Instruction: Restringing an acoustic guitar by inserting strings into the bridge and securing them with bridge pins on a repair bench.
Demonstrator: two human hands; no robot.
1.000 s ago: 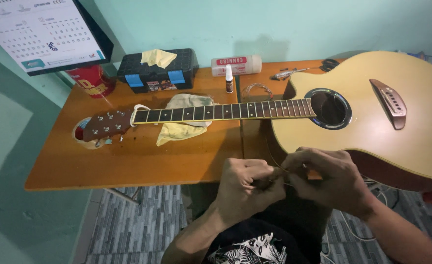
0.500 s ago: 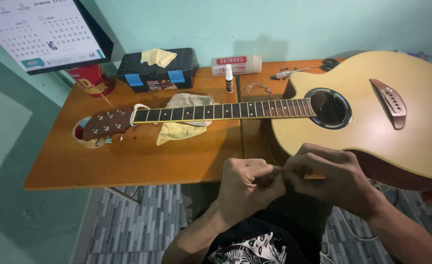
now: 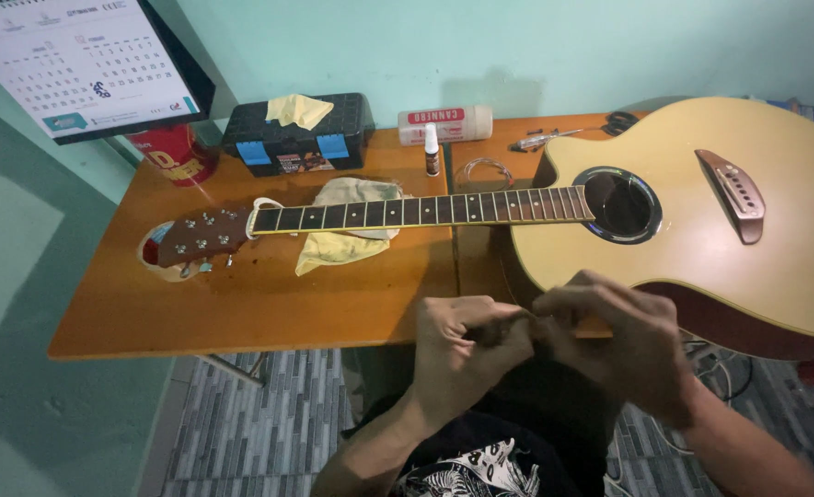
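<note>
My left hand [image 3: 467, 350] and my right hand [image 3: 623, 336] meet in front of my chest, fingertips pinched together on something small and dark that I cannot make out. Both hover just below the near edge of an acoustic guitar [image 3: 729, 230] that lies flat across the wooden table [image 3: 241, 304]. Its neck [image 3: 425, 210] points left, with the headstock [image 3: 195, 236] over a yellow cloth [image 3: 342, 241]. No strings show on the fretboard.
At the back of the table stand a black toolbox with blue latches [image 3: 296, 138], a red can [image 3: 175, 152], a white tube [image 3: 445, 122], a small dropper bottle [image 3: 432, 150] and a coil of wire [image 3: 482, 172]. A calendar [image 3: 75, 64] hangs at the left. Grey tiled floor lies below.
My hands stay pinched together at the same spot; the fingers shift only slightly. Nothing on the table has moved.
</note>
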